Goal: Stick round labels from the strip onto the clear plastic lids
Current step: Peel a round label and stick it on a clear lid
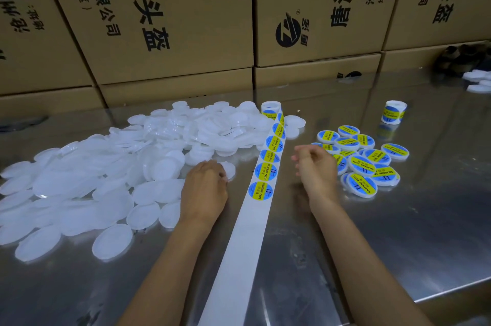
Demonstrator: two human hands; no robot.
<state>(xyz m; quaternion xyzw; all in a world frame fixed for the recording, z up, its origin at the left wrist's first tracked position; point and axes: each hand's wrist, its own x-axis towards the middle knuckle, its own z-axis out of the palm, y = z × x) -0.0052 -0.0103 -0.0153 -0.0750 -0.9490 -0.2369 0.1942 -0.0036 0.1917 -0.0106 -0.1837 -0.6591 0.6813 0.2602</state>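
A white backing strip point(239, 246) runs from the near edge up to a label roll point(271, 108), carrying several round blue and yellow labels point(261, 190). A wide heap of clear plastic lids point(106, 166) covers the left of the table. My left hand point(204, 190) lies at the heap's right edge with its fingers curled on a single clear lid point(229, 169). My right hand point(314, 166) hovers right of the strip, fingers loosely curled, holding nothing. Several labelled lids point(364, 161) lie in a pile just right of that hand.
The table point(398, 232) is shiny steel, with its edge at the lower right. A second label roll point(393, 112) stands at the back right. Cardboard boxes point(172, 20) wall off the far side. More white lids point(478, 81) sit at the far right.
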